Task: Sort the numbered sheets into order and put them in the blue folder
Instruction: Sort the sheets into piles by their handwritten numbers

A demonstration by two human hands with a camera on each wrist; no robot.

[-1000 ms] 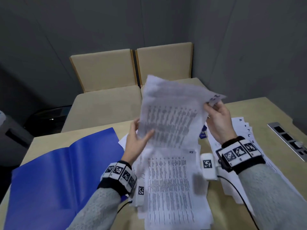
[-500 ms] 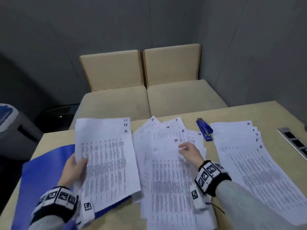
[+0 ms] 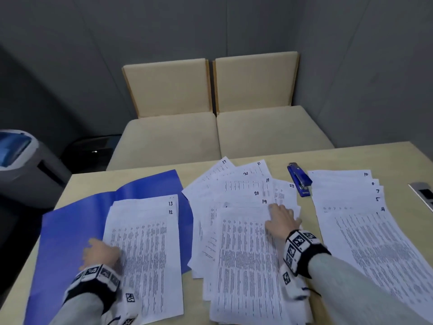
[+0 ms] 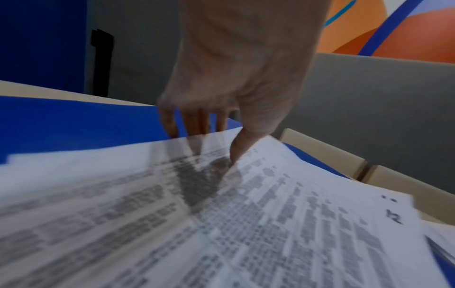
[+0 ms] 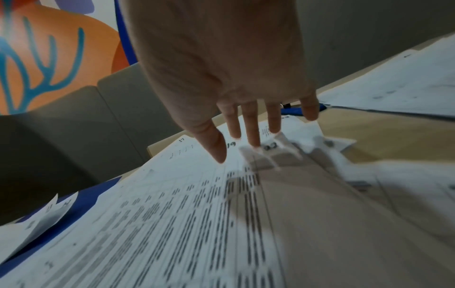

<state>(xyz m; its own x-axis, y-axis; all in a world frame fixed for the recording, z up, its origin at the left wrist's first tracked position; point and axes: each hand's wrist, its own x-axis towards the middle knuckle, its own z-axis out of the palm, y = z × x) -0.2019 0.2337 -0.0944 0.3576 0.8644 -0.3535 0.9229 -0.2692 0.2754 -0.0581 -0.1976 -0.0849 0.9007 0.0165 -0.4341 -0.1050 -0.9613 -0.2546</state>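
Note:
The blue folder (image 3: 77,221) lies open on the left of the table. A small stack of sheets (image 3: 150,249), with 12 and 13 on top, lies on it. My left hand (image 3: 100,252) pinches the stack's left edge, thumb on top and fingers underneath (image 4: 209,140). A loose middle pile (image 3: 243,254) shows 17, 19, 20, 21 and 23. On it, by number 19, rests my right hand (image 3: 280,218) with straight fingers (image 5: 248,132). A fanned pile (image 3: 365,231) at the right shows 10, 7, 5 and 4.
A blue stapler (image 3: 300,179) lies between the middle and right piles. A metal socket panel (image 3: 424,193) sits at the table's right edge. Two beige chairs (image 3: 210,132) stand beyond the far edge, and a grey machine (image 3: 21,158) stands left of the table.
Both hands held sheets up in the air. My left hand then carried them left and down onto the folder, while my right hand let go and came down on the middle pile.

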